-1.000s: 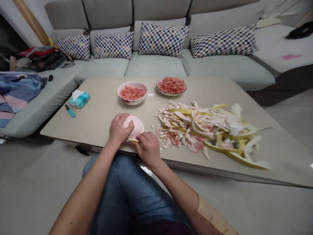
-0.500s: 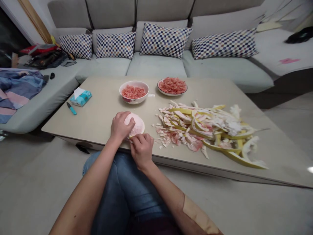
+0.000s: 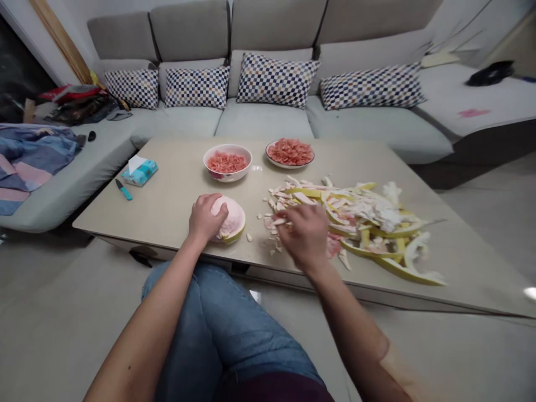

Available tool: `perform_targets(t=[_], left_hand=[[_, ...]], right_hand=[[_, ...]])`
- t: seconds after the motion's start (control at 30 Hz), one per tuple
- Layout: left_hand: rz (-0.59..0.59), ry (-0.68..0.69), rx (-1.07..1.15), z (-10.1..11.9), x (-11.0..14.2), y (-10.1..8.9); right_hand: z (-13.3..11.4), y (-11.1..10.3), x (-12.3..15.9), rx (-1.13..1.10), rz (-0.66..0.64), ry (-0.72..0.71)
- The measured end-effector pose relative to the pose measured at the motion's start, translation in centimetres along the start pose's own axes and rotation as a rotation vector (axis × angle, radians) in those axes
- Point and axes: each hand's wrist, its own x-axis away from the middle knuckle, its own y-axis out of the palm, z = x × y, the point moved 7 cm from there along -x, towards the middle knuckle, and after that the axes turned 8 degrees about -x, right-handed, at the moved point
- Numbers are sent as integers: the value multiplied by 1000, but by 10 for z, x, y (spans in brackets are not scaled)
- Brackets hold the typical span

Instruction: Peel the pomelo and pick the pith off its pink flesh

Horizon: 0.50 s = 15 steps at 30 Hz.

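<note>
My left hand point(image 3: 207, 218) is wrapped over the left side of a partly peeled pomelo point(image 3: 233, 219), which rests near the table's front edge. White-pink pith covers its top, and some yellow rind shows along its lower right. My right hand point(image 3: 305, 231), a little blurred, is above the left end of the peel heap, with a whitish piece of pith point(image 3: 280, 221) pinched between thumb and fingers. Under and beyond it lie pomelo peels point(image 3: 389, 257), long yellow-and-white strips mixed with pith scraps and pink membrane.
A white bowl point(image 3: 228, 176) and a dark-rimmed plate point(image 3: 290, 164), both with pink pomelo flesh, stand toward the back of the table point(image 3: 176, 178). At the left are a tissue pack point(image 3: 140, 171) and a teal-handled knife point(image 3: 124, 190). A sofa point(image 3: 263, 120) with checkered cushions stands behind.
My right hand has left the pomelo and moved right to the peel heap with a piece of pith. The left hand stays on the pomelo. The view has shifted slightly.
</note>
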Motion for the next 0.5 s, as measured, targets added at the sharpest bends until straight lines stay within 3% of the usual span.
perform_targets(t=[0.1, 0.2, 0.33, 0.5], left_hand=[[6, -4, 9, -2, 0, 0], [6, -4, 11, -4, 1, 0], [11, 28, 19, -4, 1, 0], [-11, 127, 35, -3, 1, -2]], right_hand=[[42, -23, -19, 171, 91, 105], [45, -14, -13, 135, 50, 90], [28, 33, 12, -268, -136, 119], [9, 99, 36, -820, -365, 493]])
